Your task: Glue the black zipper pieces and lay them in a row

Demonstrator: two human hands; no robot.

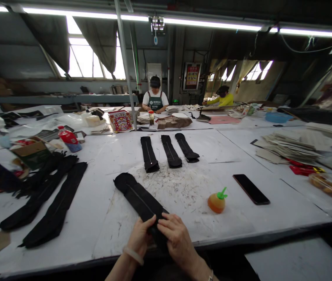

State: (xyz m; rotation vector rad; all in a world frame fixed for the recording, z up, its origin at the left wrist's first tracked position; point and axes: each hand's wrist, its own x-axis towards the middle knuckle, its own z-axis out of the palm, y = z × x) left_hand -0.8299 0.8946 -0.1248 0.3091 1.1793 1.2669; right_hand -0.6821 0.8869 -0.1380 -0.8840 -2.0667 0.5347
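Observation:
A long black zippered fabric piece (144,199) slants across the table's near edge, its far rounded end resting on the white surface. My left hand (139,236) grips its near end from the left, thumb on top beside the zipper line. On the other side my right hand (177,238) holds the same end, fingers laid over the top; the underside of both grips is hidden. Beyond lie three folded black zippered pieces, the left one (149,153), the middle one (171,150) and the right one (186,146). Fine dark scraps (180,183) litter the surface between.
To the right are an orange bottle with a green nozzle (216,202) and a phone (251,189). More long black pieces (57,207) lie left, near a red bottle (68,138). Stacked sheets (291,146) and red-handled scissors (303,169) sit far right. Two people work across the table.

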